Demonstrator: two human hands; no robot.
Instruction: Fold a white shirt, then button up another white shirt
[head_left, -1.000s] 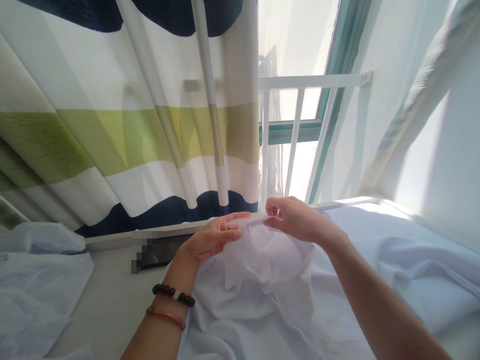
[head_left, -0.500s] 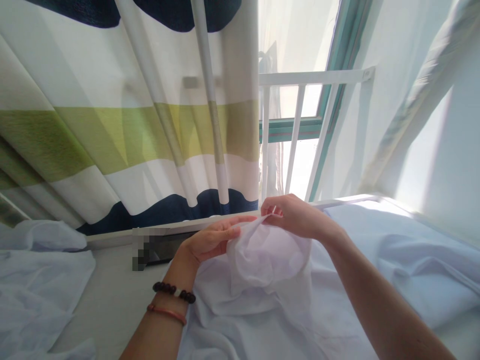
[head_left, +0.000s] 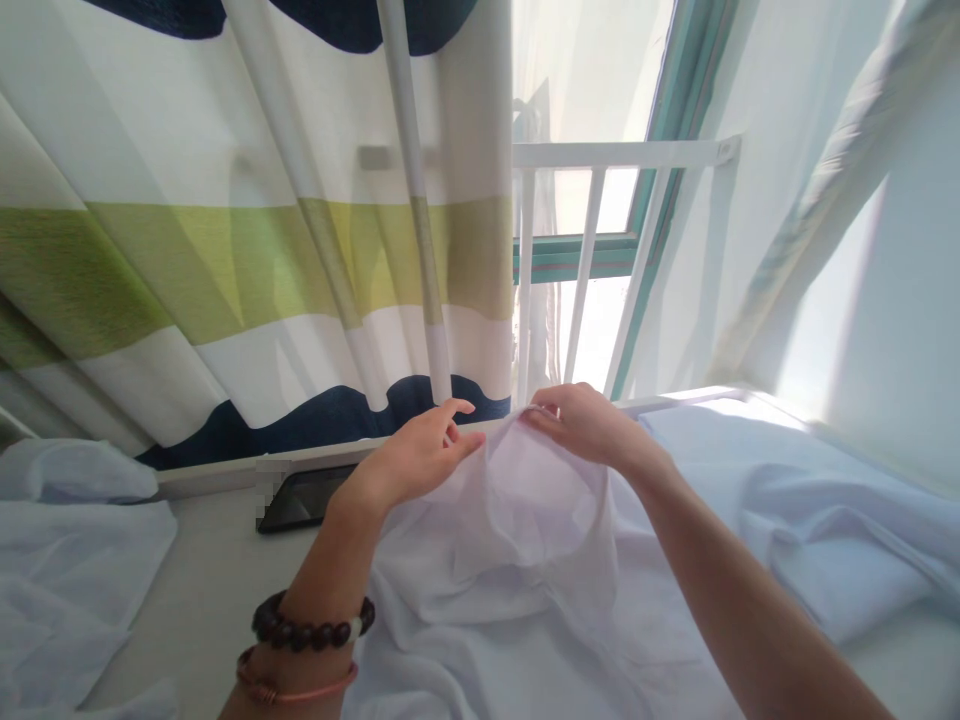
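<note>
A thin white cloth lies rumpled over the bed in front of me, one part of it lifted into a peak. My right hand pinches the top of that peak between thumb and fingers. Just left of the raised fold is my left hand, its thumb and fingers apart and nothing visible in its grasp. The left thumb tip comes close to the cloth; whether it touches I cannot tell. A dark beaded bracelet and a thin reddish band circle the left wrist.
A dark flat tablet-like object rests beside my left forearm. More white fabric lies at the left. A striped curtain hangs along the far edge, beside a white railing and a green-framed window.
My left hand has come away from the cloth and its fingers have spread. My right hand keeps its pinch, and the raised fold stands a little taller. More of the dark object shows.
</note>
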